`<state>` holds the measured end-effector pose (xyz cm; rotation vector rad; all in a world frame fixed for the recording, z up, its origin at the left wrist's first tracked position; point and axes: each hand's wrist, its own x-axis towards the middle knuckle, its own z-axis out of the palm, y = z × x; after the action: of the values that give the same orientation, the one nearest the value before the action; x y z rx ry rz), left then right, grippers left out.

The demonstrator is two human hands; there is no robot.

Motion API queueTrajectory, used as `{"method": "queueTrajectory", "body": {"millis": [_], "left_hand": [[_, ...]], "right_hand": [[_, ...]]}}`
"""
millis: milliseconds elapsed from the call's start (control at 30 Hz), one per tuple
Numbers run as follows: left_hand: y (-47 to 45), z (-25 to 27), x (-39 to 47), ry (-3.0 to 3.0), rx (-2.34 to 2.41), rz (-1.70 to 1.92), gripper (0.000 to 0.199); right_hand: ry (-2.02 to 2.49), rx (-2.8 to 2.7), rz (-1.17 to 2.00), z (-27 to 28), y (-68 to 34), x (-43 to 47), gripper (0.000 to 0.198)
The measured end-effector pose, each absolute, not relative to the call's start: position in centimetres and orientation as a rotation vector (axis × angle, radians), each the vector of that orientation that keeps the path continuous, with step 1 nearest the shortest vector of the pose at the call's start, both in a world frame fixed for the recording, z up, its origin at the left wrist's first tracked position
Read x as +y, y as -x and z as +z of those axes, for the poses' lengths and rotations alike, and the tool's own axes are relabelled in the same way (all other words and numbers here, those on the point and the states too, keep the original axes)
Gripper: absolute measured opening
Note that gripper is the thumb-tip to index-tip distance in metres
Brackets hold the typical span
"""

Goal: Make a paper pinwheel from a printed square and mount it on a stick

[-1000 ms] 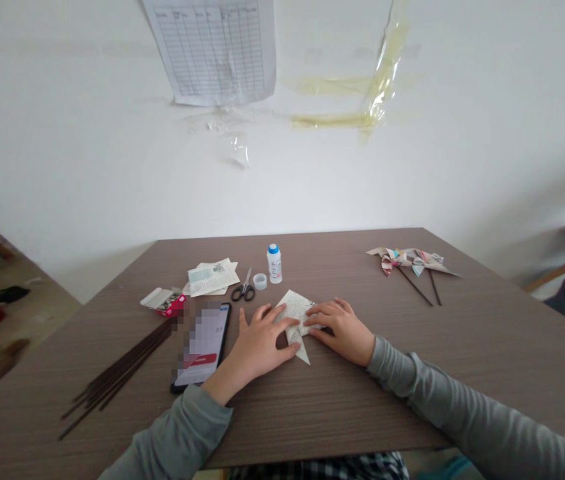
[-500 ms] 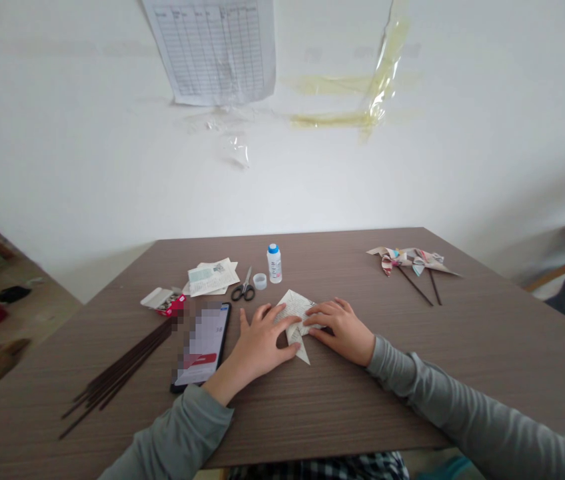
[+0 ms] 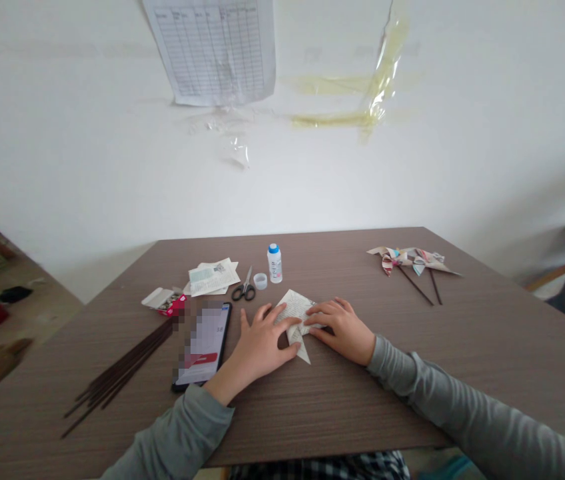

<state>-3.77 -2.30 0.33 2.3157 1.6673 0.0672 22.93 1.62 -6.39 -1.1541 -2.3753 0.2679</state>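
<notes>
A paper pinwheel folded from printed paper lies on the table in front of me, one pointed blade toward me. My left hand rests over its left side, fingers spread and open, with the index finger and thumb touching the paper. From the right, my right hand has its bent fingers and thumb closed on the paper's right edge. Part of the paper is hidden under both hands. Just beyond it stand a white bottle with a blue cap and a small translucent cap.
Black-handled scissors lie beside printed paper sheets. Left of my left hand are a phone, dark thin sticks and an open red-and-white box. Two finished-looking pinwheels on sticks lie at the back right.
</notes>
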Motion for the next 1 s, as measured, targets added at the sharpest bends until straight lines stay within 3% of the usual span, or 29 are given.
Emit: {"method": "queueTrajectory", "body": {"millis": [367, 1000], "left_hand": [[3.8, -0.3, -2.1, -2.315, 1.708, 0.123, 0.07], [3.6, 0.7, -2.3, -2.343, 1.679, 0.082, 0.059]], "right_hand": [[1.147, -2.364, 0.288, -6.2, -22.9, 1.5, 0.026], [1.154, -2.347, 0.32, -6.2, -22.8, 1.5, 0.03]]}}
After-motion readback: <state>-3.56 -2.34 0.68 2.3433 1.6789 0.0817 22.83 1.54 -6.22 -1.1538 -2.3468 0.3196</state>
